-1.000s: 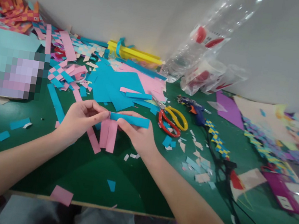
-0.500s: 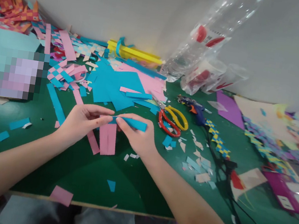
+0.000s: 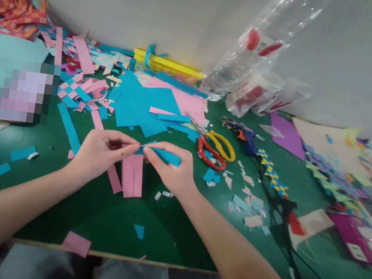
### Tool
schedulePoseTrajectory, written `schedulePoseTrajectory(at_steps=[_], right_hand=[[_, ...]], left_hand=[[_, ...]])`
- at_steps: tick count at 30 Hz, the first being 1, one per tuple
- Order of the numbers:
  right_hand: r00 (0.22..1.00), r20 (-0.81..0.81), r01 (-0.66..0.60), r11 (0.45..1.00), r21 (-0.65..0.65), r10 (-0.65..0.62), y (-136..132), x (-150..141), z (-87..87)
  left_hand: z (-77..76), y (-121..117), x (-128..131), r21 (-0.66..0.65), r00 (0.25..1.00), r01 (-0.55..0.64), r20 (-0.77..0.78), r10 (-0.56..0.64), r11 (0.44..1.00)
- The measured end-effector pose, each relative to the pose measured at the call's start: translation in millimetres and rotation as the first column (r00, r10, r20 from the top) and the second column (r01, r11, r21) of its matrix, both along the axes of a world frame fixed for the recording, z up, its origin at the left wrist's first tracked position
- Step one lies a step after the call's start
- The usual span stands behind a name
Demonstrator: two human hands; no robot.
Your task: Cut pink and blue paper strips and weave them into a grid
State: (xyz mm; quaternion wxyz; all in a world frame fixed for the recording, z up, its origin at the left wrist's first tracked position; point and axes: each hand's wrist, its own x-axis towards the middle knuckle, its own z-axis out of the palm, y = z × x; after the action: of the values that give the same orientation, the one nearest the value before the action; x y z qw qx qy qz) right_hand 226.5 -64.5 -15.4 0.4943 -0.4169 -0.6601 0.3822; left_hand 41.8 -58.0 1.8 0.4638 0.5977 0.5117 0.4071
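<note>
Between both hands is a blue paper strip (image 3: 169, 156), with pink paper strips (image 3: 132, 176) hanging down below it. My left hand (image 3: 102, 152) pinches the blue strip's left part between thumb and forefinger. Thumb and fingers of my right hand (image 3: 171, 165) are closed on the same strip, close beside the left fingertips, and its free end sticks out to the right. How the blue and pink pieces join is hidden by the fingers. Scissors (image 3: 216, 148) with one red and one yellow handle lie just beyond my right hand.
Blue paper sheets (image 3: 145, 105) and woven scraps lie behind the hands. A glue gun (image 3: 242, 134) with a black cable rests at right. Plastic-wrapped cups (image 3: 254, 89) lean on the wall. The table's front edge (image 3: 119, 257) runs near my lap.
The blue strip's free end has tilted slightly and shifted a little left. The pink strips hang slightly lower. Both hands keep their pinch.
</note>
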Motion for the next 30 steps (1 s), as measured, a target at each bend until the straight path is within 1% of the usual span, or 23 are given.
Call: schedulePoseTrajectory(at_steps=[4,7,9,13,15,17,19,21,24,27,28,30], right_hand=[[1.000,-0.012,-0.003,1.000,-0.008,0.002,1.2,0.5,-1.5],[1.000,-0.014,0.004,1.000,-0.014,-0.004,2.5,0.6,-1.9],[1.000,-0.017,0.009,1.000,-0.018,-0.009,3.2,0.7,-1.9],[0.999,-0.021,0.026,1.000,-0.014,-0.027,4.1,1.2,-2.0],[0.999,-0.026,0.025,0.999,-0.026,-0.026,4.5,1.4,-1.9],[0.999,-0.037,0.011,0.999,-0.050,-0.013,4.6,1.5,-1.7],[0.999,-0.054,-0.009,0.997,-0.075,0.005,4.8,2.0,-1.4],[0.998,-0.056,-0.005,0.995,-0.097,0.000,5.9,3.2,-1.2],[0.999,-0.021,0.043,0.992,-0.120,-0.046,10.8,7.4,-2.6],[0.996,-0.006,0.090,0.988,-0.127,-0.091,20.5,15.1,-7.5],[0.993,-0.008,0.118,0.987,-0.113,-0.119,24.6,18.4,-9.7],[0.963,-0.039,0.266,0.964,-0.021,-0.266,34.0,26.5,-14.1]], left_hand=[[-4.1,3.4,-1.8,-0.016,1.000,0.006,0.008,-0.006,1.000],[-8.7,6.0,-3.0,-0.061,1.000,0.011,0.026,-0.009,0.998],[-11.7,7.3,-3.4,-0.111,0.997,0.025,0.076,-0.017,0.994],[-17.3,9.0,-3.9,-0.237,0.970,0.096,0.239,-0.038,0.967],[-18.9,9.3,-3.9,-0.267,0.955,0.126,0.295,-0.044,0.955],[-19.1,9.2,-3.7,-0.264,0.950,0.128,0.310,-0.042,0.956],[-18.2,9.0,-3.6,-0.238,0.958,0.100,0.285,-0.028,0.966],[-17.1,9.2,-3.8,-0.204,0.975,0.053,0.224,-0.006,0.978],[-15.5,10.5,-4.2,-0.177,0.991,-0.030,0.126,0.053,0.984],[-14.2,12.4,-4.5,-0.193,0.989,-0.084,0.102,0.105,0.978],[-13.8,12.9,-4.6,-0.198,0.987,-0.097,0.105,0.119,0.975],[-13.0,13.5,-4.8,-0.206,0.984,-0.112,0.111,0.136,0.972]])
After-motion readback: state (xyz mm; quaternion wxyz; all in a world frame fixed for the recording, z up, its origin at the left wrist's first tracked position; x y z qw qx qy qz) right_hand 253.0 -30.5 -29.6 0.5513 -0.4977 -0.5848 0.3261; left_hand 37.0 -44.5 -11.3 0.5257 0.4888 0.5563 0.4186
